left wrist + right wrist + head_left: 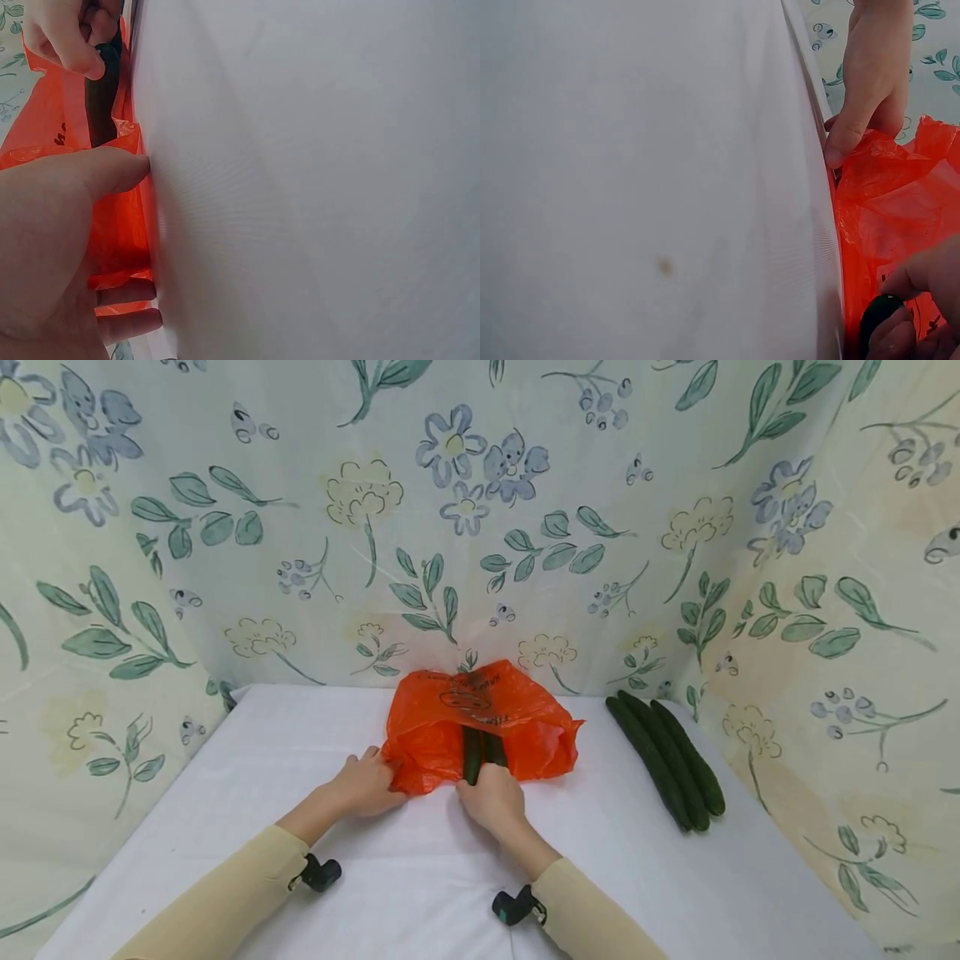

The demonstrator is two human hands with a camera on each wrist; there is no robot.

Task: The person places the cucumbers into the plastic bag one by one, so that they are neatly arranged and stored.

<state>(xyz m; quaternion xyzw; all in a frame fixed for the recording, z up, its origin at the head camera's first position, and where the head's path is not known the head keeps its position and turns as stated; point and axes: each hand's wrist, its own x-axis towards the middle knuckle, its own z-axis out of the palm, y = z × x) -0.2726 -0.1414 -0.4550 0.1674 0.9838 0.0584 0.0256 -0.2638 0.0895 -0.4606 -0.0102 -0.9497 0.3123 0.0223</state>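
While scanning across the top of the frame, seeing flowered curtain (465, 585) from end to end, down the left and right edges too. Below, right to the bottom edge, catching the white tablecloth (750, 893). On to the beige sleeves (217, 893) at lower left and lower right, slanting toward the centre. Straight to mid-frame for the red bag (540, 752): thin, crinkled, printed in black, lying on the tablecloth with mouth gaping toward the bottom edge. Off right for three cucumbers (667, 764), lying side by side on a slant, touching, well apart from the bag. Back left of centre to the left hand (369, 785), gripping the left edge of the bag's mouth between thumb and fingers. Then dead centre, to the right hand (493, 797): fingers curled round the near end of at least one of two cucumbers (472, 756) in the mouth; can't tell whether also holding the other. Pointing up-frame, that pair, with far ends hidden under red plastic. Lower, spotting black cameras (322, 875), one at each cuff.
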